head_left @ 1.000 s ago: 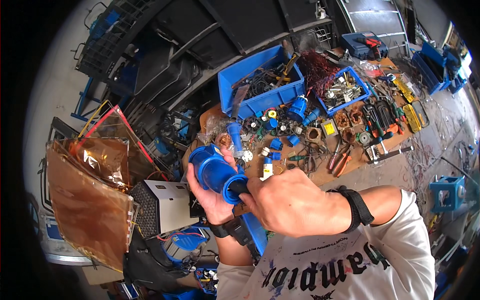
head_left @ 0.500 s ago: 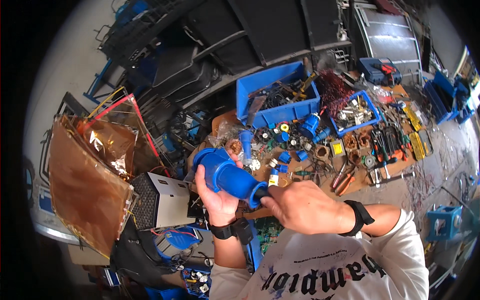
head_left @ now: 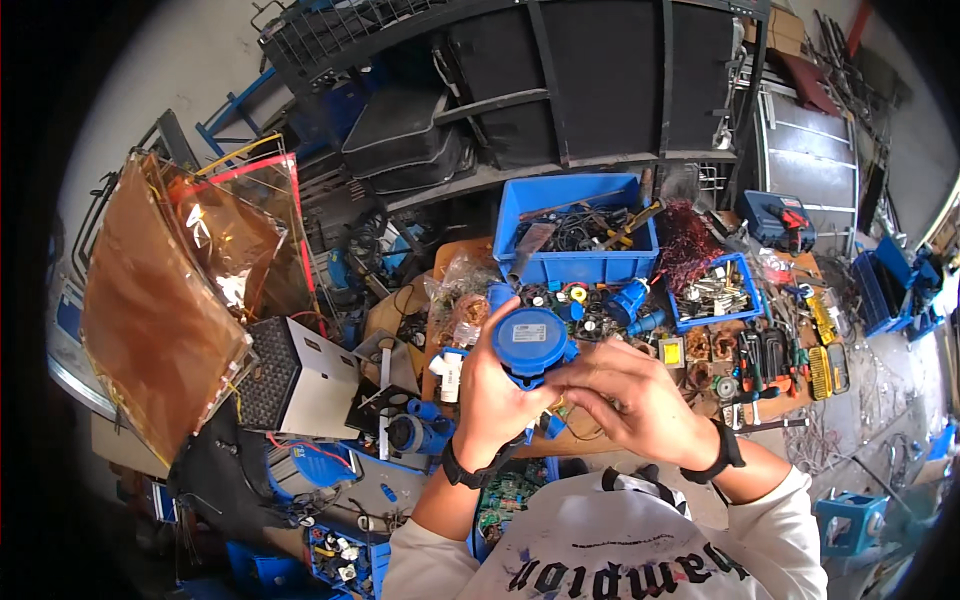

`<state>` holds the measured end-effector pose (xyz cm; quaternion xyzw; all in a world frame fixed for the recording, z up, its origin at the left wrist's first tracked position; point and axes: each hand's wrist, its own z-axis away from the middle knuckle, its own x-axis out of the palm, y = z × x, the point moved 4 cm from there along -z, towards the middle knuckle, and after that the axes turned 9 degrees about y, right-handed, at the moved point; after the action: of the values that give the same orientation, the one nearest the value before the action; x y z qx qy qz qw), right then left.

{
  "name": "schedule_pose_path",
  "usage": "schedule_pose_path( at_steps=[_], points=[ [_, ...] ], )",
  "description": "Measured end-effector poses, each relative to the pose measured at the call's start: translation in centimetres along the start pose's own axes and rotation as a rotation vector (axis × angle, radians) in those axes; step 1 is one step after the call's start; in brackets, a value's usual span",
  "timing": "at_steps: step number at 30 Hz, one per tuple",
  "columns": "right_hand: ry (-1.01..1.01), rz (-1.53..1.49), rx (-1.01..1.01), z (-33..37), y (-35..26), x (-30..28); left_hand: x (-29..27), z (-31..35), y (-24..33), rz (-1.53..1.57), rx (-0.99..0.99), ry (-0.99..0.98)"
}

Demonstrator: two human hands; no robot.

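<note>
Between my hands is a blue industrial power connector, its round lidded end with a pale label turned up toward me. My left hand wraps round its left side, thumb and fingers closed on the housing. From the right, my right hand has its fingers bent in against the connector's lower right edge, thumb below them. Whatever lies under those fingertips is hidden. The narrow end of the connector is out of sight beneath the lid.
Behind stands a blue crate of tools and cables. Right of it are a smaller blue tray of metal parts, pliers and clamps, and a tool case. More blue connectors and a white box-shaped unit are at left.
The connector has turned from lying sideways to showing its labelled lid. My right hand has moved from its narrow end to beside the lid. The view has shifted.
</note>
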<state>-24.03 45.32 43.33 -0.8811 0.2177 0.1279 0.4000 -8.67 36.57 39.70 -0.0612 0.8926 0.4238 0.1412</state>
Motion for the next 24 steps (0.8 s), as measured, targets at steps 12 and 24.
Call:
schedule_pose_path(
  at_steps=[12,24],
  points=[
    [0.036,0.296,0.096,0.2,-0.4,-0.4,-0.1,0.8,1.9,-0.238,0.088,-0.029],
    [0.051,0.158,-0.059,-0.8,0.5,-0.1,0.1,1.2,2.1,-0.201,0.201,-0.006]
  ],
)
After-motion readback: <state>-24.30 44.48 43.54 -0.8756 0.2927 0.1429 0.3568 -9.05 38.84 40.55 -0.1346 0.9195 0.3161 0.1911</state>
